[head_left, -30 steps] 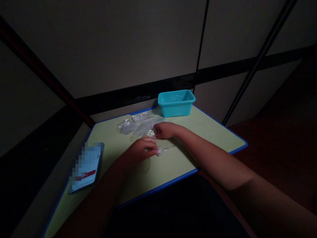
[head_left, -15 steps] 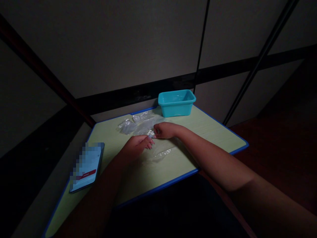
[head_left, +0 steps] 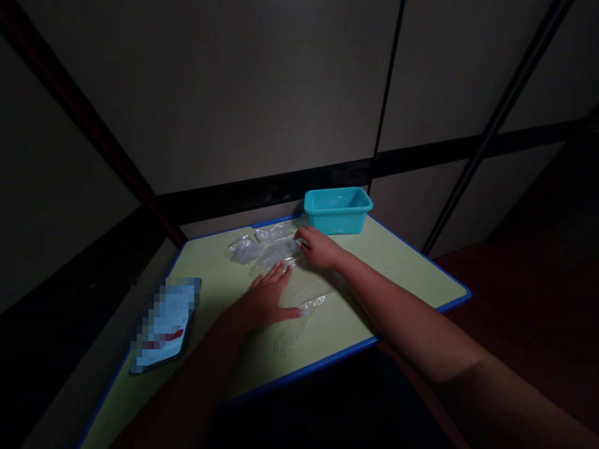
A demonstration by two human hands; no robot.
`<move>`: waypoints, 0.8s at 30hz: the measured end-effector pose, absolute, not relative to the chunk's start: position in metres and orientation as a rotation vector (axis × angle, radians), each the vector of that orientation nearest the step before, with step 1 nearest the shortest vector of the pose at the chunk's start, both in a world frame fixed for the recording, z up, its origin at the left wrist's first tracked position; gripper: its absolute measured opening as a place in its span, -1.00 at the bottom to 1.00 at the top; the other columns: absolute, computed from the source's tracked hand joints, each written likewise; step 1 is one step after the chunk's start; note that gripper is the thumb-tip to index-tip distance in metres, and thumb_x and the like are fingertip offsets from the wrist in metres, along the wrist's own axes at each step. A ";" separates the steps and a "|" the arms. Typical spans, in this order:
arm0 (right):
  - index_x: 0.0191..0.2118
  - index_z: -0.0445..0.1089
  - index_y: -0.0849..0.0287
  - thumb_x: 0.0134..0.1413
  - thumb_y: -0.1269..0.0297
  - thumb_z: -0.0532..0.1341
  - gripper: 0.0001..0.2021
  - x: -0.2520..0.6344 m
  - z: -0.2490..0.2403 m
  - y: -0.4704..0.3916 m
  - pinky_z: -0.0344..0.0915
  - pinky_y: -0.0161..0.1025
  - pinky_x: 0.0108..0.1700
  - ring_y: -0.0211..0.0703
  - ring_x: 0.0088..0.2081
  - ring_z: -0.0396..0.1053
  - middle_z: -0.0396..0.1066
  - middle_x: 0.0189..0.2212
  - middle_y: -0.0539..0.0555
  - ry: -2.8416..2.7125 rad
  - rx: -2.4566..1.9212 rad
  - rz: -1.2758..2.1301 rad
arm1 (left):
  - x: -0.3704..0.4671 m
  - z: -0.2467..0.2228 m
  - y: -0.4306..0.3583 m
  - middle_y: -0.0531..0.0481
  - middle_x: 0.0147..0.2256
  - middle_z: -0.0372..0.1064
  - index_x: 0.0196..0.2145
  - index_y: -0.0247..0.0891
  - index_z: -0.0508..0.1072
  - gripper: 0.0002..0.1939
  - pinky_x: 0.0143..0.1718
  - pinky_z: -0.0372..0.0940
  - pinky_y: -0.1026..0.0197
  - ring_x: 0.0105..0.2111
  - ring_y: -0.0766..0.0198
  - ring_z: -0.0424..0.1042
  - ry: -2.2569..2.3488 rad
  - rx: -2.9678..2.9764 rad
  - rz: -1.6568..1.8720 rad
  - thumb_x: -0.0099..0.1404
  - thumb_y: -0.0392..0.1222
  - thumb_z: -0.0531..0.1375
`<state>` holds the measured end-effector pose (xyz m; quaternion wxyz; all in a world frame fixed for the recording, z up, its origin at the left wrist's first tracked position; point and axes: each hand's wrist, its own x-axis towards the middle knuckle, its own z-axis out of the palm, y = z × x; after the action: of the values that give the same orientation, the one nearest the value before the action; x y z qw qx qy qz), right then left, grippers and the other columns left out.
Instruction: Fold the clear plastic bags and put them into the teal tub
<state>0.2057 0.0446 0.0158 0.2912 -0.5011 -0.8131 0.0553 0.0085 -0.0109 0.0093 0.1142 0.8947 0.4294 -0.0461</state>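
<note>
My left hand (head_left: 269, 299) lies flat with its fingers spread, on a clear plastic bag (head_left: 314, 303) stretched over the tabletop. The thumb points right along the bag's shiny strip. Further back, my right hand (head_left: 321, 246) has its fingers curled and pinched on the edge of another clear plastic bag (head_left: 283, 251). Crumpled clear bags (head_left: 246, 246) lie to the left of these fingers, some overlapping, so their outlines are hard to separate.
A turquoise plastic basket (head_left: 339, 221) stands at the table's back edge, behind my right hand. On the left lies a phone or tablet (head_left: 168, 324), partly blurred out. The pale yellow table (head_left: 412, 274) has a blue rim, and a panelled wall (head_left: 262, 93) rises behind it.
My hands were close together at the plastic. Now my left hand has opened flat and its thumb has spread nearer to me, while my right hand has moved slightly away. The view has tilted up slightly.
</note>
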 end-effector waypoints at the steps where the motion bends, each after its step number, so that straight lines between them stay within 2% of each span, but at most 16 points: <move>1: -0.13 0.29 0.27 0.10 0.41 0.07 -0.79 0.205 0.014 0.044 0.15 -0.22 -0.12 -0.14 -0.18 0.24 0.29 -0.23 0.17 -2.180 -1.320 0.166 | 0.008 0.010 -0.012 -0.27 0.27 -0.50 0.27 -0.37 -0.29 0.09 0.18 -0.25 -0.14 0.25 -0.07 -0.39 1.273 2.602 -0.177 0.03 0.40 0.01; 5: 0.03 0.22 0.28 0.12 0.29 0.09 -0.64 0.202 0.010 0.040 0.10 -0.13 0.04 -0.06 0.03 0.19 0.23 0.00 0.28 -2.319 -1.299 0.282 | 0.004 0.015 -0.012 -0.26 0.26 -0.59 0.27 -0.35 -0.33 0.20 0.15 -0.32 -0.24 0.24 -0.12 -0.48 1.328 2.537 -0.294 -0.08 0.43 0.08; 8: 0.20 0.05 0.20 0.11 0.10 0.10 -0.44 0.199 0.011 0.032 -0.08 0.07 0.15 0.08 0.23 -0.09 -0.08 0.23 0.31 -2.477 -1.443 0.426 | -0.002 0.020 -0.012 -0.29 0.25 -0.64 0.27 -0.34 -0.37 0.30 0.13 -0.30 -0.30 0.23 -0.15 -0.53 1.335 2.485 -0.377 -0.19 0.42 0.16; 11: 0.29 -0.18 0.14 0.08 -0.07 0.04 -0.27 0.197 0.016 0.026 -0.28 0.26 0.16 0.12 0.28 -0.38 -0.37 0.29 0.26 -2.602 -1.627 0.564 | -0.007 0.024 -0.013 -0.32 0.24 -0.65 0.27 -0.32 -0.40 0.34 0.11 -0.30 -0.33 0.23 -0.15 -0.55 1.310 2.469 -0.409 -0.24 0.39 0.20; 15: 0.30 -0.31 0.13 0.05 -0.15 0.01 -0.19 0.198 0.021 0.025 -0.36 0.29 0.15 0.10 0.28 -0.49 -0.49 0.29 0.22 -2.622 -1.726 0.574 | -0.010 0.025 -0.013 -0.34 0.24 -0.66 0.27 -0.32 -0.39 0.34 0.10 -0.30 -0.33 0.23 -0.15 -0.53 1.332 2.452 -0.385 -0.24 0.39 0.21; 17: 0.30 -0.29 0.11 0.07 -0.13 0.01 -0.21 0.200 0.021 0.027 -0.32 0.27 0.15 0.10 0.29 -0.46 -0.47 0.30 0.21 -2.590 -1.740 0.526 | -0.010 0.024 -0.011 -0.33 0.24 -0.64 0.27 -0.33 -0.36 0.28 0.12 -0.32 -0.30 0.24 -0.12 -0.52 1.393 2.452 -0.308 -0.17 0.42 0.15; 19: 0.29 -0.17 0.13 0.09 -0.05 0.03 -0.29 0.204 0.020 0.031 -0.20 0.20 0.16 0.10 0.28 -0.33 -0.35 0.30 0.22 -2.523 -1.732 0.421 | -0.009 0.023 -0.008 -0.30 0.25 -0.61 0.27 -0.32 -0.32 0.17 0.13 -0.33 -0.27 0.24 -0.08 -0.52 1.448 2.468 -0.201 -0.06 0.44 0.07; 21: 0.20 0.07 0.18 0.11 0.03 0.05 -0.42 0.207 0.019 0.036 -0.01 0.04 0.13 0.09 0.22 -0.06 -0.06 0.23 0.27 -2.403 -1.729 0.267 | -0.008 0.021 -0.006 -0.28 0.25 -0.61 0.27 -0.27 -0.29 0.09 0.13 -0.32 -0.26 0.24 -0.07 -0.52 1.460 2.491 -0.120 0.00 0.43 0.02; 23: 0.03 0.28 0.24 0.12 0.10 0.06 -0.57 0.211 0.018 0.040 0.15 -0.14 0.01 0.04 0.05 0.20 0.25 0.05 0.30 -2.268 -1.789 0.132 | -0.007 0.020 -0.005 -0.27 0.25 -0.64 0.27 -0.20 -0.27 0.08 0.12 -0.31 -0.28 0.24 -0.10 -0.55 1.426 2.504 -0.112 -0.01 0.43 0.05; 24: -0.05 0.34 0.25 0.12 0.12 0.06 -0.62 0.212 0.018 0.042 0.19 -0.19 -0.07 0.01 -0.04 0.28 0.33 -0.05 0.30 -2.214 -1.846 0.088 | -0.007 0.020 -0.005 -0.27 0.25 -0.65 0.27 -0.16 -0.26 0.09 0.11 -0.30 -0.29 0.23 -0.11 -0.56 1.398 2.501 -0.138 -0.05 0.43 0.08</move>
<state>0.2124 0.0420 0.0181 0.1284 -0.6348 -0.7613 0.0301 -0.0073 -0.0054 0.0202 0.1360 0.8638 0.4827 -0.0475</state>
